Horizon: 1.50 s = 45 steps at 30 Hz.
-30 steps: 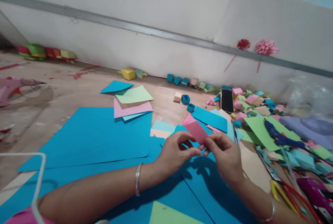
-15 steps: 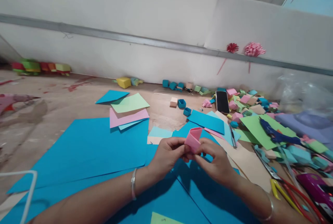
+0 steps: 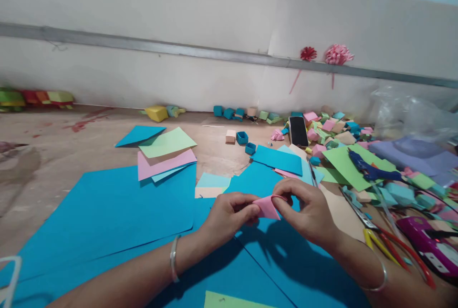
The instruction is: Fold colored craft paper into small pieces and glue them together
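Note:
A small folded piece of pink paper point(image 3: 266, 208) is held between my two hands, above large blue sheets point(image 3: 143, 203). My left hand point(image 3: 232, 212) pinches its left end between thumb and fingers. At the upper right edge, the thumb and forefinger of my right hand point(image 3: 304, 208) grip the same paper. The fold between the right fingertips is partly hidden. Just beyond the hands lies a folded blue paper point(image 3: 277, 159). A little farther off are small blue paper boxes point(image 3: 242, 137) and a peach one point(image 3: 231, 136).
Right: scissors point(image 3: 388, 246), a blue glue gun point(image 3: 372, 169), a purple device point(image 3: 427, 246) and a heap of paper boxes point(image 3: 339, 127) beside a phone point(image 3: 298, 131). Folded papers point(image 3: 168, 143) lie left of centre. A white wall point(image 3: 143, 3) closes the back.
The pink paper has turned from upright to lying nearly sideways. My right hand has shifted up to its upper edge, while the left still pinches it. The camera view has shifted slightly right.

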Tool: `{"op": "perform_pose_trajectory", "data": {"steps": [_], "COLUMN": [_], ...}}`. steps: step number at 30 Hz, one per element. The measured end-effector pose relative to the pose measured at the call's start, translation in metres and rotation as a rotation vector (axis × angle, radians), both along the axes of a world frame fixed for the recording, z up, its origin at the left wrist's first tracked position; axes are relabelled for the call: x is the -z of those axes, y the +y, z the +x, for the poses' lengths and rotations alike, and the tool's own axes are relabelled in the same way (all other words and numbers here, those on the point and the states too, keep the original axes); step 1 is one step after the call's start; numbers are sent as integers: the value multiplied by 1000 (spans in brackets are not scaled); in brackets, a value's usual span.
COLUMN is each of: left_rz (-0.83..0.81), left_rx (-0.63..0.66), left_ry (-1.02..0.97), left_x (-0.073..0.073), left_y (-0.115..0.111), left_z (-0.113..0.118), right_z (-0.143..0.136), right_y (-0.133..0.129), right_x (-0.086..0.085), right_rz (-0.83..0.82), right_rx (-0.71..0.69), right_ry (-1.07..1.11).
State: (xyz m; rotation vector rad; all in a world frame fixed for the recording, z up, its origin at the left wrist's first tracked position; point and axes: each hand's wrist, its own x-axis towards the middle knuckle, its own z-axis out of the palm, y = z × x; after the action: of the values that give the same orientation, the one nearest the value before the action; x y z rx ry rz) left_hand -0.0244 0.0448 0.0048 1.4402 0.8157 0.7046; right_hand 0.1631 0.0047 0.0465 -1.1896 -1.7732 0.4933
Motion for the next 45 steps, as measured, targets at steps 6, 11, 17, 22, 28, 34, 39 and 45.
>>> {"op": "perform_pose_trajectory", "data": {"steps": [6, 11, 17, 22, 28, 34, 39, 45], "left_rz": [-78, -112, -30, -29, -75, 98, 415, 417], "left_rx": [35, 45, -19, -90, -73, -70, -141, -127], "left_ry": [58, 138, 183, 176, 152, 202, 98, 66], "left_x": [-1, -3, 0, 2, 6, 4, -14, -23], "left_y": [-4, -6, -2, 0, 0, 2, 1, -5], "left_z": [2, 5, 3, 2, 2, -1, -3, -5], "right_z": [2, 2, 4, 4, -1, 2, -2, -6], "right_y": [-1, 0, 1, -1, -2, -3, -9, -15], "right_x": [1, 6, -2, 1, 8, 11, 11, 10], "right_rz": [16, -7, -227, -176, -129, -63, -49, 18], "right_rx": [-27, 26, -22, 2, 114, 167, 92, 68], "right_ry": [-120, -78, 0, 24, 69, 43, -10, -109]}}
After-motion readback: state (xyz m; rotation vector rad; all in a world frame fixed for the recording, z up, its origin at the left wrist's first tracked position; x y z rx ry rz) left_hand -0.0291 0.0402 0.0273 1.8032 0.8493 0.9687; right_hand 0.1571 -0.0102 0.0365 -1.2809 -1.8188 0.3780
